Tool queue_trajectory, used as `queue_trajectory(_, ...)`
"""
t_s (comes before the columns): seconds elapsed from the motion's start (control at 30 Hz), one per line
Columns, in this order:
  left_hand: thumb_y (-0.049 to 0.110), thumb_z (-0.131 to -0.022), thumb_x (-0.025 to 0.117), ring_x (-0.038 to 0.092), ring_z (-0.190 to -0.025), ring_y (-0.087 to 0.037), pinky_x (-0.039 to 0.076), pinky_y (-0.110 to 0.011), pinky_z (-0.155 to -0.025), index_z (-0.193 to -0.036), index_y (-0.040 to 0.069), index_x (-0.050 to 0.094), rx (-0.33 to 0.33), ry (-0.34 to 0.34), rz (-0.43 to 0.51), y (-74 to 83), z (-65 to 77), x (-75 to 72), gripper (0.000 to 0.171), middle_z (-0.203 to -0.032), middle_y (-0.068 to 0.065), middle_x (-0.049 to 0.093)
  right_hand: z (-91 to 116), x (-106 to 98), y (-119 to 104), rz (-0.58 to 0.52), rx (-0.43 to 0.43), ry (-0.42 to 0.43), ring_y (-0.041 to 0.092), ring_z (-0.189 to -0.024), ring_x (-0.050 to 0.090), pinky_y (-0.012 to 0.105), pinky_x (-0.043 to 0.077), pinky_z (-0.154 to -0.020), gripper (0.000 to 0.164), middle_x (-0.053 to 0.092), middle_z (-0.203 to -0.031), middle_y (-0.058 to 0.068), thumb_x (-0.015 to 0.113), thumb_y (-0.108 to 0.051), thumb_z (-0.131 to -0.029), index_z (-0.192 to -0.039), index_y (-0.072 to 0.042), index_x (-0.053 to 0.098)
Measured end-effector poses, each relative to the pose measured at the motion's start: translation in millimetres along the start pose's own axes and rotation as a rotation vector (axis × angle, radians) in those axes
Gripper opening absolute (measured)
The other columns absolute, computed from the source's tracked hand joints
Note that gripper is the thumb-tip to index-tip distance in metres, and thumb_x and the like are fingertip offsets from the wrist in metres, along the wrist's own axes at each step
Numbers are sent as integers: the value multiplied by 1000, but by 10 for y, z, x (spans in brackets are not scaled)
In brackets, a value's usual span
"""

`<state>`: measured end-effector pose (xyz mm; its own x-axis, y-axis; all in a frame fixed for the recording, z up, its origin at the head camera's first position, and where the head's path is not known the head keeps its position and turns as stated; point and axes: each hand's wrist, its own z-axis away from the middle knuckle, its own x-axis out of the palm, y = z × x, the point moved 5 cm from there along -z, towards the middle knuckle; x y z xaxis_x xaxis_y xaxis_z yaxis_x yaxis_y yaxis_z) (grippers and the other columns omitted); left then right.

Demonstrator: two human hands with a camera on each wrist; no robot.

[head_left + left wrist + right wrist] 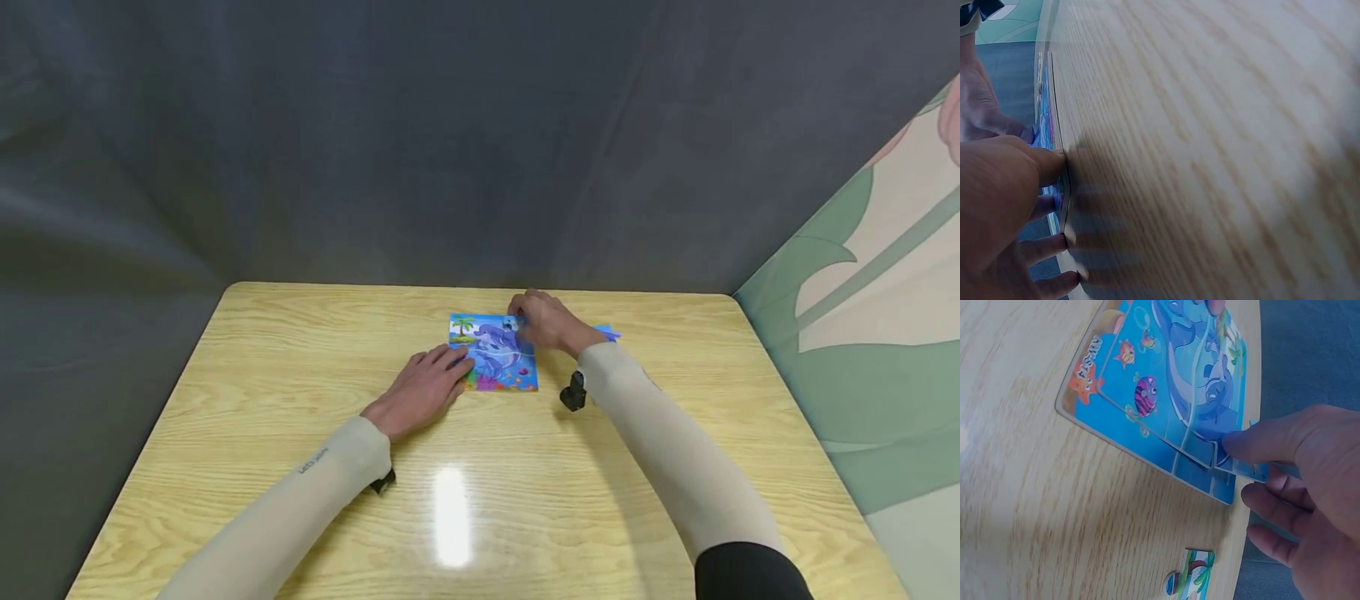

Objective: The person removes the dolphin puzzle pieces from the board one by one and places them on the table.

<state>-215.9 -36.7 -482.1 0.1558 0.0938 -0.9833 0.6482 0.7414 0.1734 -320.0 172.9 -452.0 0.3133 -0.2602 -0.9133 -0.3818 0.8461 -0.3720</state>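
Note:
A flat jigsaw puzzle (495, 379) with dolphins, a palm tree and fish lies on the table. My left hand (423, 387) rests at its left side with fingers extended; in the left wrist view, the thumb (1050, 164) touches the board's near edge. At the far right corner, my right hand (551, 323) pinches a blue puzzle piece (1246, 469) between thumb and fingers. The piece's inner end meets the dolphin picture (1191, 381), and its outer end reaches past the board's edge. Part of it is hidden under the thumb.
A loose palm-tree piece (1196, 575) lies on the table beside the board. Blue pieces (609, 333) show behind the right wrist. The wooden table (300, 350) meets a dark cloth (450, 167) at the back and a leaf-patterned cloth (877, 375) at the right.

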Motion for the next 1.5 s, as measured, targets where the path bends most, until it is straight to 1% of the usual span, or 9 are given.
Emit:
queue_trajectory(0.13, 30, -116, 46, 40, -157, -38, 42, -61, -121, -162, 13, 47, 0, 7, -7, -1, 4, -2, 49, -170, -10, 42, -1, -15, -2, -56, 15, 11, 32, -118, 66, 49, 55, -105, 27, 67, -125, 18, 68, -10, -102, -127, -2, 71)
queue_trajectory(0.3, 30, -115, 47, 40, -157, -40, 42, -61, -122, -161, 13, 48, 7, 9, 4, 3, 8, -8, 49, -170, -11, 42, 27, -51, -3, -169, 24, 12, 27, -101, 67, 43, 57, -89, 15, 72, -111, 15, 65, -10, -106, -115, -3, 74)
queue_trajectory(0.4, 30, -115, 47, 40, -157, -40, 42, -62, -122, -161, 13, 48, 11, 9, 7, 5, 3, -16, 49, -170, -11, 42, 42, -77, 0, -206, 17, 13, 24, -93, 65, 37, 54, -80, 13, 73, -105, 13, 64, -11, -107, -111, -4, 74)
queue_trajectory(0.5, 29, -116, 45, 40, -157, -40, 42, -61, -122, -162, 13, 47, 11, 8, 8, 1, -5, -15, 49, -171, -11, 41, 63, -112, 15, -226, 16, 14, 22, -89, 63, 34, 51, -76, 14, 72, -103, 12, 63, -12, -107, -111, -4, 73)
queue_trajectory(0.63, 29, -116, 45, 40, -157, -41, 42, -62, -121, -162, 13, 47, 18, 14, 4, -1, -12, -20, 49, -171, -11, 41, 111, -174, 57, -261, 37, 17, 23, -87, 62, 35, 51, -74, 18, 72, -105, 13, 60, -15, -109, -115, -4, 73)
queue_trajectory(0.8, 29, -115, 46, 40, -157, -42, 42, -62, -121, -161, 11, 48, 23, 20, 7, 5, -7, -22, 49, -170, -13, 42, 210, -243, 164, -285, 80, 29, 27, -91, 66, 39, 55, -79, 20, 72, -109, 14, 58, -16, -111, -118, -5, 72)
queue_trajectory(0.97, 28, -116, 45, 40, -157, -41, 41, -62, -122, -162, 12, 47, 12, 8, 9, 8, -1, -15, 49, -171, -12, 40, 336, -298, 347, -288, 98, 47, 28, -97, 65, 42, 53, -86, 22, 71, -112, 16, 54, -14, -112, -122, -3, 71)
queue_trajectory(1.17, 28, -115, 46, 41, -156, -41, 43, -62, -121, -161, 12, 48, 17, 19, 8, 21, 7, -33, 48, -170, -13, 42, 536, -370, 580, -301, 131, 45, 34, -97, 64, 42, 51, -84, 27, 69, -116, 21, 49, -13, -113, -127, 0, 68)
queue_trajectory(1.5, 28, -115, 47, 41, -156, -42, 42, -62, -121, -161, 12, 48, 12, 18, 17, 23, 6, -42, 48, -170, -13, 42, 818, -514, 992, -282, 190, 70, 26, -92, 59, 37, 50, -81, 27, 69, -116, 23, 51, -11, -112, -124, 3, 70)
